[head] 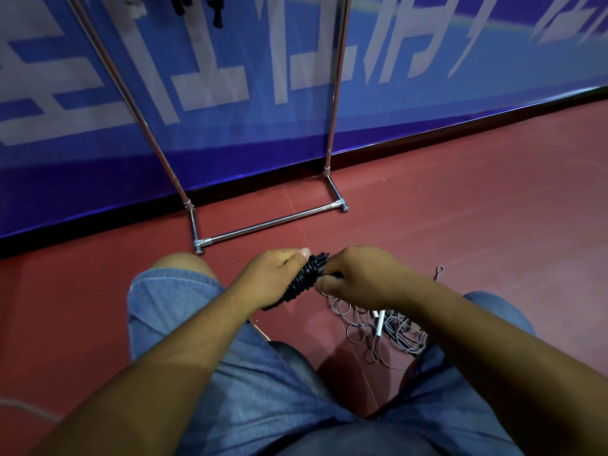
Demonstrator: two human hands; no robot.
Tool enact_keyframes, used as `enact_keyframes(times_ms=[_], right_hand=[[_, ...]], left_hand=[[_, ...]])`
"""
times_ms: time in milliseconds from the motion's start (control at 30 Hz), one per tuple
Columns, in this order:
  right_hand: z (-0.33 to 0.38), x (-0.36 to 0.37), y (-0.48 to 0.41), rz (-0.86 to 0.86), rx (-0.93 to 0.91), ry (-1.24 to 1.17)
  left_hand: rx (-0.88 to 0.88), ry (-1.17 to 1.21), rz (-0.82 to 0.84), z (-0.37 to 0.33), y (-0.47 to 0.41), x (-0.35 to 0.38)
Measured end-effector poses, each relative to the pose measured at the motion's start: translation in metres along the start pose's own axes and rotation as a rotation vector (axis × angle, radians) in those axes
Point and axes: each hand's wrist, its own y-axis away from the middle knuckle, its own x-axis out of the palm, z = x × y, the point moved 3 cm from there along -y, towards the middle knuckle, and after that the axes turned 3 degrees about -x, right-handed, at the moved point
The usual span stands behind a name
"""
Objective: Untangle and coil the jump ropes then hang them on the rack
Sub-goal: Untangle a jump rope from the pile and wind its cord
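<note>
- The left hand (273,278) is curled round a black jump rope (301,283) that is wound into a tight, ribbed bundle. The thumb lies along the bundle's upper end.
- The right hand (362,274) sits just beside the left, touching the same bundle. Its thumb and fingertips pinch what looks like the rope's loose black tail against the windings.
- Judged from this, the black rope is untangled and almost fully coiled. What seems left for it is securing the last turn and carrying it to the rack.
- Below the right hand, and slightly to its right, a heap of thin grey ropes (371,334) lies knotted on the floor (460,209), with a white handle (380,324) in it. None of this is sorted, so the bulk of the untangling remains.
- The rack (269,224), a chrome frame, stands beyond both hands. Its base bar is near the left hand and its uprights rise against a blue banner (230,77).
- Far above the hands, at the frame's top edge, dark items (215,11) hang. They may be ropes already hung, but they are too cropped to tell.
- The person's knees in denim shorts (171,307) flank the hands, and the right leg partly covers the grey heap. Nothing lies between the hands and the rack, though the hanging bar is out of view.
</note>
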Motion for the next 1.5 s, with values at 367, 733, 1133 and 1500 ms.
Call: enact_keyframes(times_ms=[367,733,1133,1500], right_hand=[[-0.002,-0.022,0.002,-0.254,0.045,-0.267],[0.01,0.005,0.007,-0.403,-0.085,-0.369],[0.022,0.002,0.006,-0.352,-0.225,-0.528],[0.032,-0.004,0.004,-0.68,-0.154,-0.518]], left_hand=[[-0.019,0.095,-0.174,0.003,-0.002,-0.004],[-0.03,0.498,-0.269,-0.023,0.007,0.002],[-0.163,1.114,-0.091,-0.044,0.021,-0.013],[-0.128,1.313,-0.067,-0.064,0.025,-0.013]])
